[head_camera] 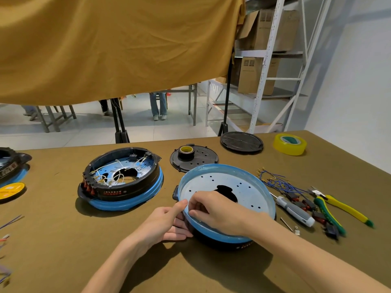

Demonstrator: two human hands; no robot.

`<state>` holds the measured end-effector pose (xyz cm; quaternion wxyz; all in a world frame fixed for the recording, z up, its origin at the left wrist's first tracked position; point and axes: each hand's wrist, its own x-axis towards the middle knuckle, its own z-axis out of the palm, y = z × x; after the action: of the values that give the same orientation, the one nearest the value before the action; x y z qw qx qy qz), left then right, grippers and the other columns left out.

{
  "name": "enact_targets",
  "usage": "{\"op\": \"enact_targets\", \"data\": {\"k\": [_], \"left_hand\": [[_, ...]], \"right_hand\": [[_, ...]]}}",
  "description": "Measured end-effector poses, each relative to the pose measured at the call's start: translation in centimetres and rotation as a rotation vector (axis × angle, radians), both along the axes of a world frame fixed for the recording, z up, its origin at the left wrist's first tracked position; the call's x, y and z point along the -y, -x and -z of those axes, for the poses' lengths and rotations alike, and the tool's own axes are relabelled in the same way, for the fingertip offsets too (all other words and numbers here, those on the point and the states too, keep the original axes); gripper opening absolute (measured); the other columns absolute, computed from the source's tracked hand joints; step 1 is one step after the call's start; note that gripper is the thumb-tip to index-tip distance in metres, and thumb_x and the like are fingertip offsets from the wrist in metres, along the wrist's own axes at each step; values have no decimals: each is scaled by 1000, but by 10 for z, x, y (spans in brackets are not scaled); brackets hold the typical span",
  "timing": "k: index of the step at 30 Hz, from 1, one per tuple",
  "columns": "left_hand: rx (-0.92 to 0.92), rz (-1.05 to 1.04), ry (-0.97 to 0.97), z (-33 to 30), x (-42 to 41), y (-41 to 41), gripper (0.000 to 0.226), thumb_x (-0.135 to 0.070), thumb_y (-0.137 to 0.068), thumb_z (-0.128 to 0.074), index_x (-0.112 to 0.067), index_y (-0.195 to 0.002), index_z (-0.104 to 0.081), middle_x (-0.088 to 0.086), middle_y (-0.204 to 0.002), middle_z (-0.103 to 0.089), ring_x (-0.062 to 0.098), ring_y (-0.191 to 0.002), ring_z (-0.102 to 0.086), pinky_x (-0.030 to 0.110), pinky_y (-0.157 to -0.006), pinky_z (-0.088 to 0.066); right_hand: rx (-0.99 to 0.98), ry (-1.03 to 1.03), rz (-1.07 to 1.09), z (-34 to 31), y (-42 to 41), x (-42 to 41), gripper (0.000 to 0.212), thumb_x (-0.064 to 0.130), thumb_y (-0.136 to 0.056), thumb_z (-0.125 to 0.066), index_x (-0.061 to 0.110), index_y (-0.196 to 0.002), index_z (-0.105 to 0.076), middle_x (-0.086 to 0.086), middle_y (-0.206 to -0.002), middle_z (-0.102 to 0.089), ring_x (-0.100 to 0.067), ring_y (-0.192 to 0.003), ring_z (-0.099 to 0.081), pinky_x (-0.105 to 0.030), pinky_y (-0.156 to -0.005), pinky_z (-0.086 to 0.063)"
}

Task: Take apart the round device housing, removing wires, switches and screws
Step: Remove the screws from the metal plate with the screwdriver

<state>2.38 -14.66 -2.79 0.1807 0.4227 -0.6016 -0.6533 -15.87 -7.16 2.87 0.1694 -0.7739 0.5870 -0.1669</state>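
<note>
A round blue-and-black housing point(249, 182) sits open in front of me, showing a pale perforated plate with a dark central hole. My left hand point(167, 220) grips its near left rim, thumb on the blue edge. My right hand point(213, 210) reaches inside over the plate, fingers curled and pinched near the left rim; what they pinch is hidden. A second housing point(120, 178), with white wires and red switches still inside, stands to the left. Removed blue wires point(277, 182) and black-red switches point(313, 210) lie at the right.
A grey screwdriver point(294, 210), yellow-green pliers point(338, 206) and loose screws point(296, 230) lie right of the housing. Two black covers point(203, 161) point(241, 142), black tape point(186, 152) and yellow tape point(289, 144) sit behind. Another housing point(10, 166) and a yellow disc point(10, 190) are at far left.
</note>
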Motion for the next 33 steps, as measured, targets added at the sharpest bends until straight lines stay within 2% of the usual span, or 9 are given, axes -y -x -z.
{"op": "enact_targets", "data": {"k": [4,7,12,16,18,21,25,29,33], "left_hand": [[6,-8,-2,0,0,0,96,-81,-56,-63,-7,-116,-64,13,-93,-81,26,-89,-80,29,-71,-63],[6,-7,-3,-1,-1,0,97,-82,-57,-63,-6,-118,-64,13,-94,-81,26,-90,-80,29,-72,-63],[4,-28,-16,-2,-1,-1,100,-81,-57,-64,-3,-119,-63,14,-94,-80,27,-89,-80,29,-71,-63],[1,-48,-20,-1,-2,0,97,-79,-59,-64,-2,-119,-64,13,-93,-81,27,-88,-80,30,-70,-64],[-9,-56,-30,-1,-2,-2,95,-76,-60,-67,-2,-118,-64,14,-94,-81,28,-89,-80,30,-69,-64],[-29,-57,-57,-1,-2,-4,91,-72,-61,-71,0,-117,-64,17,-97,-80,31,-91,-79,31,-69,-64],[-45,-57,-91,-3,-1,-7,90,-69,-62,-73,1,-118,-62,20,-98,-79,33,-94,-78,32,-69,-64],[-64,-82,-105,-2,-2,-7,85,-63,-67,-72,3,-119,-61,23,-99,-78,34,-94,-78,34,-69,-65],[-68,-109,-96,-1,-3,-6,83,-63,-69,-71,3,-118,-61,24,-99,-78,35,-93,-78,35,-70,-66]], "right_hand": [[1,-38,9,-1,-4,0,7,30,-106,-52,31,-100,-52,15,-92,-56,-5,-83,-55,-19,-70,-41],[53,-51,34,-4,-5,-1,7,30,-108,-47,28,-104,-52,11,-96,-60,-9,-85,-57,-23,-74,-48],[416,38,170,-2,6,-5,12,23,-109,-43,19,-103,-52,2,-97,-70,-9,-83,-64,-29,-78,-55],[770,149,317,-7,22,-6,12,14,-109,-43,12,-101,-52,-7,-90,-77,-13,-72,-67,-23,-62,-50],[833,193,347,-13,37,-12,11,11,-108,-45,10,-102,-54,-8,-82,-76,-14,-65,-64,-22,-57,-49],[778,270,429,-19,65,-30,12,8,-105,-52,10,-98,-61,-4,-68,-71,-13,-54,-56,-21,-52,-44],[512,361,666,-13,103,-61,12,16,-102,-58,20,-95,-68,1,-66,-69,-10,-59,-60,-28,-60,-48],[338,279,772,4,130,-94,13,19,-102,-59,23,-92,-67,4,-67,-72,-10,-66,-65,-26,-63,-50],[113,145,708,19,139,-105,9,22,-99,-64,25,-94,-70,9,-80,-72,-7,-75,-65,-19,-68,-51]]}}
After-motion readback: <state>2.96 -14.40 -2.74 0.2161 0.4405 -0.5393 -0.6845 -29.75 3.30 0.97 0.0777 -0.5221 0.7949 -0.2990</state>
